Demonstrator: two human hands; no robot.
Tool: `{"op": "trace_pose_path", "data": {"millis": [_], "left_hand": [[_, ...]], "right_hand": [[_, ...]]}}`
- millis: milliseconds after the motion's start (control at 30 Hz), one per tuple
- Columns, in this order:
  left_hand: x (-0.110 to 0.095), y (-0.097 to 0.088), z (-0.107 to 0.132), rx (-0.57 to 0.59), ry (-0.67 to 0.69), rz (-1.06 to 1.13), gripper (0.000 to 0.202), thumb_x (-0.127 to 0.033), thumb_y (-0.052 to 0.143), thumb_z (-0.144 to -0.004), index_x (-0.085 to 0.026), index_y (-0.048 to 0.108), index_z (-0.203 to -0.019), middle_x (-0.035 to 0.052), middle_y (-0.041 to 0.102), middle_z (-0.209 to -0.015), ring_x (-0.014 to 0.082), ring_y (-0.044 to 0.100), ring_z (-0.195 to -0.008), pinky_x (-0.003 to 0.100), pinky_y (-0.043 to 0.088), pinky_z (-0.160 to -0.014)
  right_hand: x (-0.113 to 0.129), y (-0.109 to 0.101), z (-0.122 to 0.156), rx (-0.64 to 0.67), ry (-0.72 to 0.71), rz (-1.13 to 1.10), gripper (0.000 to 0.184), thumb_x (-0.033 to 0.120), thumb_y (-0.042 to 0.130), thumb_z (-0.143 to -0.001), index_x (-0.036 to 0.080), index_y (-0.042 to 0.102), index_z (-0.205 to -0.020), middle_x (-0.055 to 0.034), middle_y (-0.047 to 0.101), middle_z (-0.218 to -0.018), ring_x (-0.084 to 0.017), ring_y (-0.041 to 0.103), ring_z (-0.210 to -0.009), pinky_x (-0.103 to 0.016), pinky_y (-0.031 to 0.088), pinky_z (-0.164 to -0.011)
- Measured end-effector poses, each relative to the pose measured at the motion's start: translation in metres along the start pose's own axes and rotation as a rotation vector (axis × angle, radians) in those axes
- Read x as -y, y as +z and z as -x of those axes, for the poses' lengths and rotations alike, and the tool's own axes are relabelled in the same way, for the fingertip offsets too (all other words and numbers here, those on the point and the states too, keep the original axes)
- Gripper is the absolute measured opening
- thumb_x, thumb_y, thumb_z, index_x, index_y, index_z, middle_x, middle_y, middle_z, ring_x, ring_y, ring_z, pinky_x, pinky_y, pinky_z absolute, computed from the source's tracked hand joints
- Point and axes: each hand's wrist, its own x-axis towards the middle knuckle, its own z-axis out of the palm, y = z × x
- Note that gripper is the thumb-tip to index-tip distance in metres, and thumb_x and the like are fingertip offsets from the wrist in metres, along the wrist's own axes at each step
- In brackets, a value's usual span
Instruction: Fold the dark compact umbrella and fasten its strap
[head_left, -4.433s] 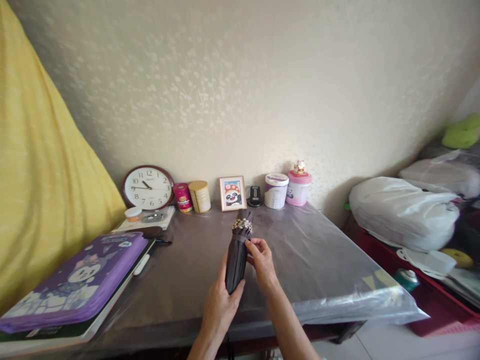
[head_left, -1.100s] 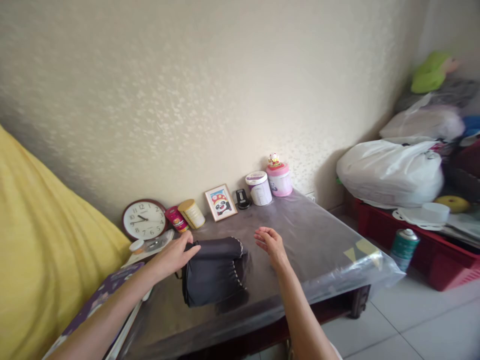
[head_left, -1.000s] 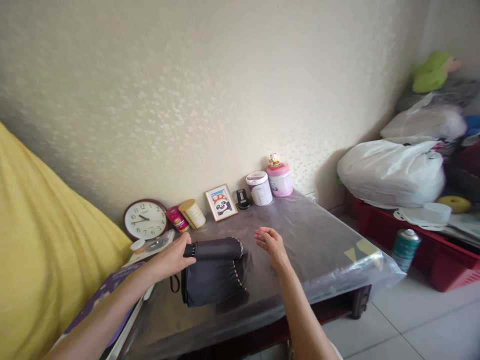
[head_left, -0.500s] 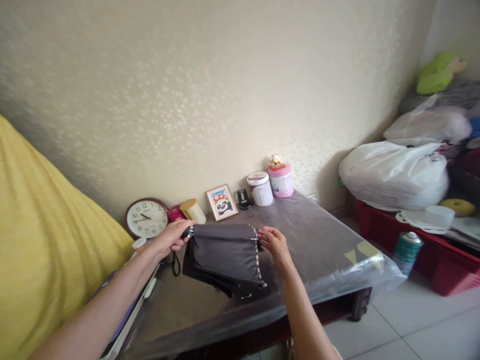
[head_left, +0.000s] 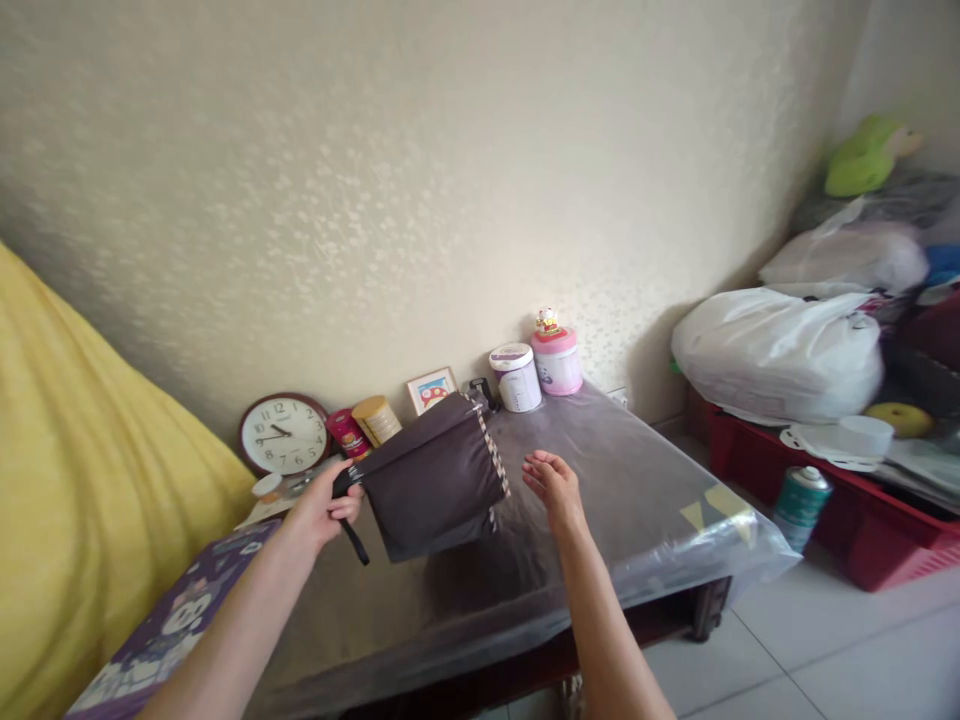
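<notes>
One table (head_left: 622, 510) supports the layout. One dark umbrella (head_left: 435, 480) is held over it, canopy loose, far end tilted upward to the right. Behind stand one clock (head_left: 279, 448), one picture frame (head_left: 430, 390), two tubs (head_left: 517, 382) and two cans (head_left: 377, 420). Left hand (head_left: 324, 508): arm extended forward, fingers wrapped around the umbrella's handle. Right hand (head_left: 553, 488): arm extended, fingers partly curled, gripping nothing, near the canopy's checked edge without contact.
</notes>
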Motion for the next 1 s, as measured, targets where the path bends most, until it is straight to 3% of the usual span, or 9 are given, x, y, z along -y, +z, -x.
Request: {"op": "trace_pose_path", "data": {"millis": [167,400,833,1000], "left_hand": [[0.013,-0.001,0.003,0.053,-0.127,0.330,0.023,-0.024,0.032,-0.088,-0.019,0.033,-0.065,-0.0081,0.035,-0.050,-0.0004,0.026,-0.024,0.011,0.022,-0.022],[0.042,0.008,0.013,0.202,-0.163,0.647,0.024,-0.017,0.026,-0.089,-0.021,0.026,-0.065,-0.0090,0.032,-0.050,0.0002,0.028,-0.027,0.011,0.026,-0.024],[0.090,0.018,0.029,0.312,-0.297,0.648,0.030,-0.032,0.029,-0.092,-0.020,0.029,-0.064,-0.0092,0.030,-0.050,-0.0014,0.025,-0.027,0.010,0.017,-0.024],[0.104,0.013,0.030,0.308,-0.279,0.615,0.031,-0.032,0.030,-0.091,-0.019,0.032,-0.063,-0.0084,0.031,-0.050,-0.0010,0.026,-0.027,0.010,0.016,-0.025]], "right_hand": [[-0.002,0.001,0.000,0.002,0.000,0.034,0.024,0.024,0.071,-0.054,0.019,0.059,-0.075,-0.0024,0.067,-0.078,-0.014,0.063,-0.068,-0.027,0.051,-0.065],[-0.008,0.006,0.005,0.090,0.009,0.076,0.023,0.026,0.069,-0.057,0.019,0.059,-0.076,-0.0028,0.068,-0.076,-0.014,0.063,-0.068,-0.025,0.050,-0.064],[-0.018,0.022,0.015,0.256,0.127,0.228,0.027,0.027,0.066,-0.060,0.019,0.058,-0.084,-0.0001,0.066,-0.068,-0.012,0.062,-0.057,-0.022,0.048,-0.052],[-0.007,0.030,0.033,0.451,0.057,0.164,0.029,0.032,0.068,-0.062,0.021,0.060,-0.088,0.0014,0.066,-0.075,-0.011,0.062,-0.060,-0.022,0.051,-0.057]]}}
